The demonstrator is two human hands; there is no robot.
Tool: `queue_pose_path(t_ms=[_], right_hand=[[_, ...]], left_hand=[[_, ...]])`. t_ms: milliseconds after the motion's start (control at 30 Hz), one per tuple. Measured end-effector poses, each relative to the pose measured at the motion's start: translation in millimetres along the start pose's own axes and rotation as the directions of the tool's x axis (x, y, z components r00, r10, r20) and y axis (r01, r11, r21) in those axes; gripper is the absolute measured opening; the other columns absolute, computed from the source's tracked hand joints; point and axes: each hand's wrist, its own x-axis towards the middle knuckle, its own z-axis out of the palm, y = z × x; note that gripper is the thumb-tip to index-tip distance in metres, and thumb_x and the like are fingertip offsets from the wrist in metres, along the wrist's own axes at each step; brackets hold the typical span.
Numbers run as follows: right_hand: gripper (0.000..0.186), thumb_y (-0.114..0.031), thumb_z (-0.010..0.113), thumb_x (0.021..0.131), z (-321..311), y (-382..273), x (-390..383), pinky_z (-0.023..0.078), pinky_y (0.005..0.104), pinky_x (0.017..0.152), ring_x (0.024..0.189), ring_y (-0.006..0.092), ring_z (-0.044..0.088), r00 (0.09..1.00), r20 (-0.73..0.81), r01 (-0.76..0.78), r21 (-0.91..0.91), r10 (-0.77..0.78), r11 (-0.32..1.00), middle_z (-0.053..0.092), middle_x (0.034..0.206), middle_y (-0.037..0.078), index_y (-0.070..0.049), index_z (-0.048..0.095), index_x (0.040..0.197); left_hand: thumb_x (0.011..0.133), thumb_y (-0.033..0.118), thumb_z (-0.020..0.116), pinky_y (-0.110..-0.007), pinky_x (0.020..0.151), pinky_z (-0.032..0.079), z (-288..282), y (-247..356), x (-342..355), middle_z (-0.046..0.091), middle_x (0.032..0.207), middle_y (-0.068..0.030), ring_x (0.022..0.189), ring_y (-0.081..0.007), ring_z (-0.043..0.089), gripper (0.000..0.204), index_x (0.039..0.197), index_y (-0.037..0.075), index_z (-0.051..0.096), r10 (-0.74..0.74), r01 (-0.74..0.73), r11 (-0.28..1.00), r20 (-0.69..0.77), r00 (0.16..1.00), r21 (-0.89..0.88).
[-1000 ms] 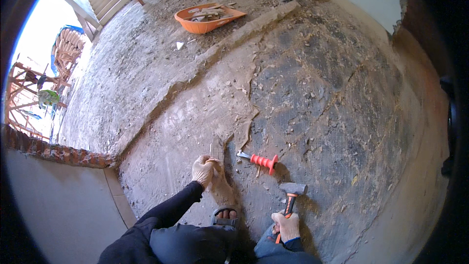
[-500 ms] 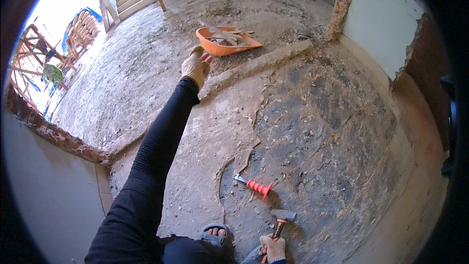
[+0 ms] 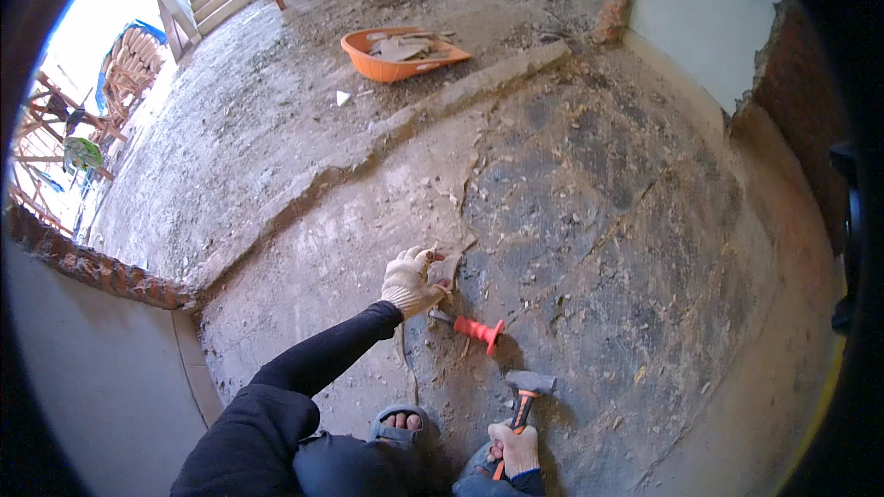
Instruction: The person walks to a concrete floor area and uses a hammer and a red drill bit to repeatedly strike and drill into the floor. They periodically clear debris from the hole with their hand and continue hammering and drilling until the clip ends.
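Observation:
My left hand (image 3: 412,281), in a cream knit glove, is down at the floor in the middle. Its fingers close around the edges of a broken, flat tile piece (image 3: 446,269). Just beside that hand lies a chisel (image 3: 477,330) with a red guarded grip, its steel end pointing left. My right hand (image 3: 517,447), gloved too, is wrapped around the orange and black handle of a hammer (image 3: 523,404). The hammer is held near my right foot, head pointing away from me.
An orange scoop-shaped basket (image 3: 387,68) with flat broken pieces stands beyond a raised mortar ridge (image 3: 405,121). A white shard (image 3: 343,98) lies near it. Rubble litters the floor. Low broken wall (image 3: 101,269) at left, wall (image 3: 691,18) at right.
My left hand has come back from near the orange basket to the tile piece beside the chisel. A white shard shows on the floor near the basket. My right hand keeps the hammer.

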Motion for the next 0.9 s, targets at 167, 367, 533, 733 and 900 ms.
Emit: queue_pose_path(t_ms=[167, 367, 533, 733, 900], right_hand=[[0.020, -0.008, 0.075, 0.085, -3.1, 2.8, 1.4, 0.049, 0.0348, 0.042, 0.043, 0.0147, 0.053, 1.000, 0.012, -0.017, 0.020, 0.017, 1.000, 0.055, 0.059, 0.003, -0.006, 0.058, 0.075], [0.019, -0.004, 0.078, 0.084, -2.1, -1.2, -0.4, 0.048, 0.0353, 0.041, 0.043, 0.0151, 0.053, 1.000, 0.012, -0.023, 0.115, 0.022, 0.993, 0.056, 0.060, 0.003, -0.004, 0.060, 0.080], [0.018, -0.005, 0.078, 0.084, 0.5, -6.0, -2.8, 0.048, 0.0354, 0.041, 0.043, 0.0150, 0.053, 0.999, 0.014, -0.037, 0.085, 0.036, 0.996, 0.055, 0.060, 0.003, -0.004, 0.060, 0.080], [0.019, -0.005, 0.078, 0.084, 0.1, -5.7, -3.3, 0.047, 0.0362, 0.041, 0.043, 0.0156, 0.052, 0.998, -0.007, -0.055, 0.077, 0.056, 0.996, 0.054, 0.060, 0.003, -0.004, 0.060, 0.082], [0.018, -0.004, 0.076, 0.086, 1.7, -8.2, -4.6, 0.047, 0.0370, 0.042, 0.044, 0.0156, 0.052, 0.999, 0.011, -0.043, 0.083, 0.042, 0.996, 0.052, 0.060, 0.002, -0.004, 0.059, 0.081]], left_hand=[[0.073, 0.022, 0.083, -0.050, 0.099, 0.051, -12.2, -12.6, -33.7, 0.066, 0.127, -0.0114, 0.117, -0.0388, 0.062, 0.057, 0.128, 0.017, 0.068, 0.176, -0.183, 0.976, 0.065, 0.982, 0.122], [0.069, 0.046, 0.093, -0.052, 0.102, 0.047, -15.2, -13.8, -45.2, 0.063, 0.132, -0.0116, 0.124, -0.0386, 0.058, 0.074, 0.130, 0.014, 0.066, 0.104, -0.110, 0.971, 0.042, 0.994, 0.214], [0.068, 0.059, 0.091, -0.048, 0.097, 0.047, -1.2, 16.5, -40.9, 0.066, 0.119, -0.0110, 0.115, -0.0354, 0.061, 0.073, 0.117, 0.010, 0.068, -0.117, 0.112, 0.955, 0.002, 0.993, 0.274], [0.064, 0.071, 0.087, -0.044, 0.091, 0.049, -2.7, 40.5, -28.2, 0.067, 0.117, -0.0112, 0.109, -0.0329, 0.062, 0.074, 0.108, 0.014, 0.073, -0.322, 0.252, 0.855, 0.083, 0.943, 0.454], [0.066, 0.069, 0.087, -0.042, 0.092, 0.049, -9.9, 42.1, -23.1, 0.069, 0.113, -0.0105, 0.110, -0.0321, 0.063, 0.062, 0.099, 0.017, 0.077, -0.388, 0.292, 0.856, 0.157, 0.908, 0.427]])
